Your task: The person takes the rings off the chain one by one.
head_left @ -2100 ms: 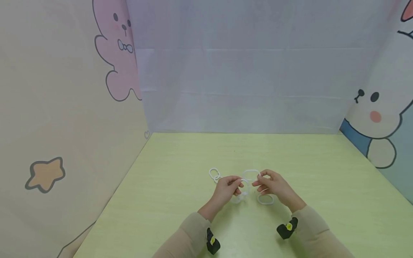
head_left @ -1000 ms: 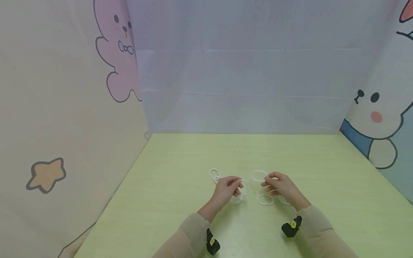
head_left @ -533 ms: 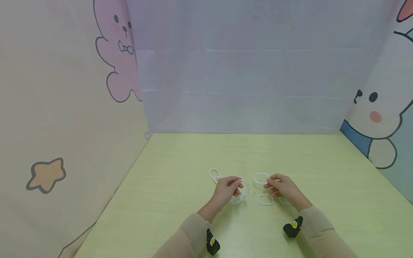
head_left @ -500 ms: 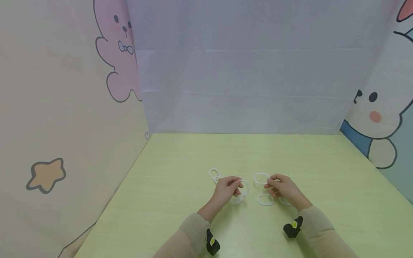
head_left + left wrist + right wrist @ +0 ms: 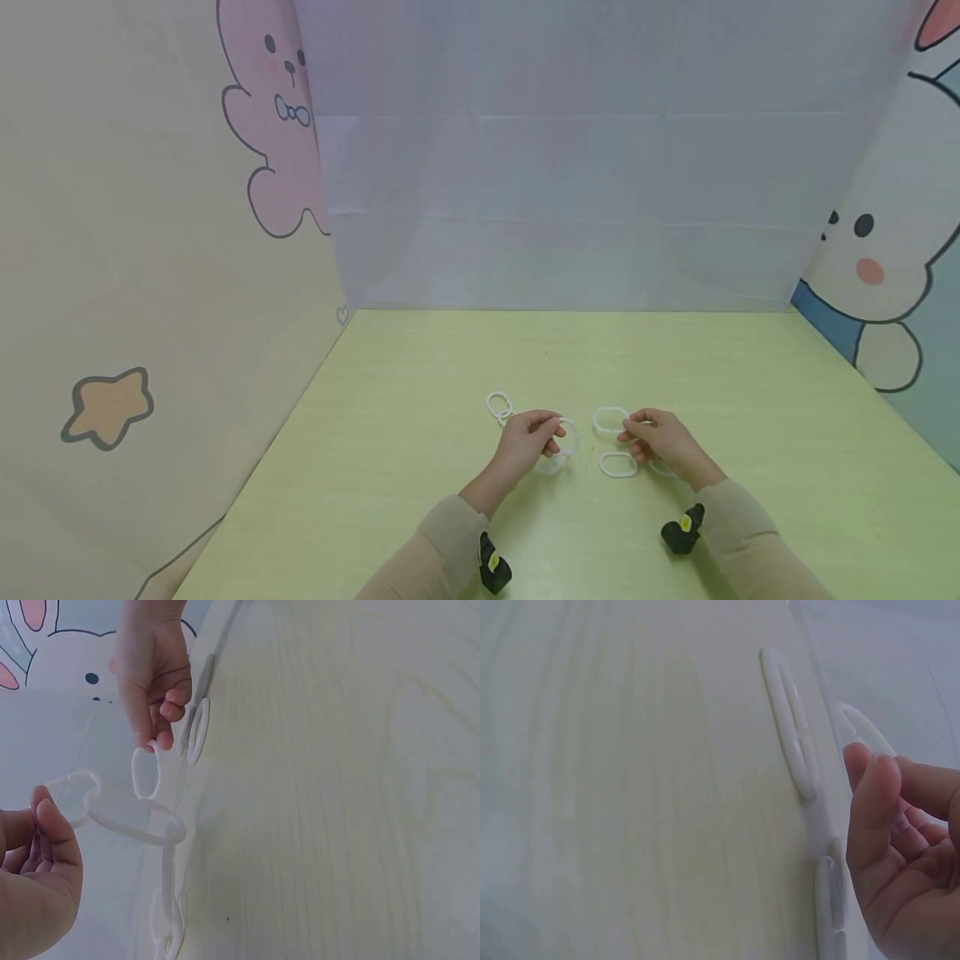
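Observation:
My left hand [image 5: 528, 437] pinches one link of a white plastic chain between thumb and fingers. Several joined chain links [image 5: 127, 831] hang from there in the left wrist view, down to the table. In the head view, the chain's far end [image 5: 498, 394] lies beyond that hand, partly hidden by it. Thumb and fingertips of my right hand [image 5: 663, 437] hold a separate oval link [image 5: 611, 407] by its near right end, raised and apart from the chain. Beneath that hand, a loose link [image 5: 618, 477] lies flat, and another loose link [image 5: 663, 472] is partly covered by the hand.
The pale yellow-green table [image 5: 420, 358] extends around both hands. A plain cloth [image 5: 570, 167] hangs along its back edge. Cartoon-printed panels [image 5: 187, 275] stand at the left and right sides. Black wrist devices [image 5: 493, 565] sit at both sleeves.
My right hand has drawn its link to the right, away from the chain, then slightly lower towards me. The partly covered loose link has come into view. My left hand stays in place.

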`<state>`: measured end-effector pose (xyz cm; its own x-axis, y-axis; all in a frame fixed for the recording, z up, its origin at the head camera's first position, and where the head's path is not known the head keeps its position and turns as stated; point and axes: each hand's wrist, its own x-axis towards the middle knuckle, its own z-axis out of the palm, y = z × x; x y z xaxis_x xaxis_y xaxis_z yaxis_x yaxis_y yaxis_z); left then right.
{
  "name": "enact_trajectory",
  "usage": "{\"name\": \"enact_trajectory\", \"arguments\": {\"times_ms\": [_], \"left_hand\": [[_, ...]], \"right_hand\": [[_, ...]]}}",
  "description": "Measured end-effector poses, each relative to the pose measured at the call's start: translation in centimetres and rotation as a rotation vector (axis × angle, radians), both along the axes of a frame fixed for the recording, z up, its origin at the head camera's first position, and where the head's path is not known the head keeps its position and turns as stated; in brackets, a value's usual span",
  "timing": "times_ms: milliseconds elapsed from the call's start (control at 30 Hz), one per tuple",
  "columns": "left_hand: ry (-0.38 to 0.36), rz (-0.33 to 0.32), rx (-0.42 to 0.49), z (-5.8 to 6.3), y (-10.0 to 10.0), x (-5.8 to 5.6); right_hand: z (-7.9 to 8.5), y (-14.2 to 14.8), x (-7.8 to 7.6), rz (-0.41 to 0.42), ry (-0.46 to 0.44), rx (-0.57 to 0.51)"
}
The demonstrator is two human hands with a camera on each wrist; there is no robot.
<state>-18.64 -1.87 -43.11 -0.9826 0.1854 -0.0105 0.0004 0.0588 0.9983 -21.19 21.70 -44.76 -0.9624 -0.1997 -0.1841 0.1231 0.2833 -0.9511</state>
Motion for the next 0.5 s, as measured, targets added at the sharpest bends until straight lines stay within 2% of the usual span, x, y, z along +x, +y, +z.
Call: {"name": "enact_trajectory", "arguments": {"times_ms": [500], "left_hand": [[0.004, 0.005, 0.006, 0.11, -0.03, 0.04]], "right_hand": [[-0.67, -0.17, -0.31, -0.014, 0.022, 0.089]]}}
